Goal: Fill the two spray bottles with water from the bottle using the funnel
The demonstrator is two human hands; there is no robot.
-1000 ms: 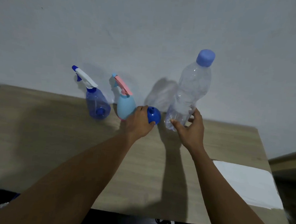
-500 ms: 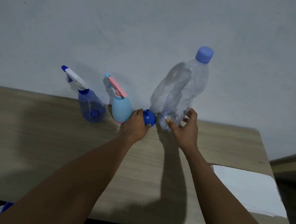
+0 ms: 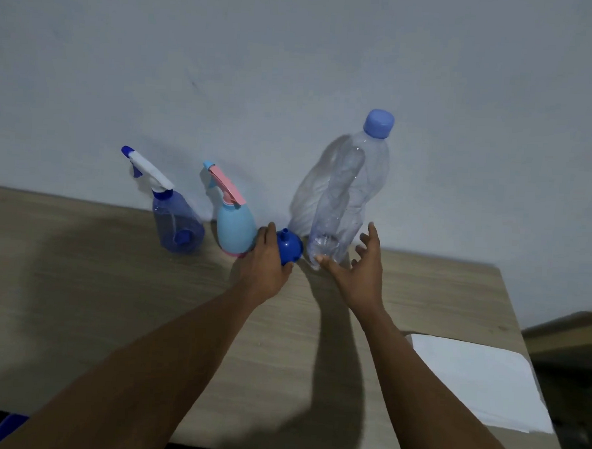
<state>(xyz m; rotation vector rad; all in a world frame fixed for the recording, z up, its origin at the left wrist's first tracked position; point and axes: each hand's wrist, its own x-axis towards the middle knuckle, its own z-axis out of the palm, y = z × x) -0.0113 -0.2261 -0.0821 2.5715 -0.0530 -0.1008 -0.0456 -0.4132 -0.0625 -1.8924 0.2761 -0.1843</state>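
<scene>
Left hand [image 3: 265, 267] grip closed on funnel [image 3: 289, 247]; right hand [image 3: 357, 272] open beside water bottle [image 3: 347, 196]. Close low, keep upright.

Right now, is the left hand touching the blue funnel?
Touching. The head view shows the left hand laid over the blue funnel on the table, fingers wrapped around its body, no gap visible.

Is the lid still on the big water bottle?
Yes, shut. The blue cap sits on the neck of the water bottle.
</scene>
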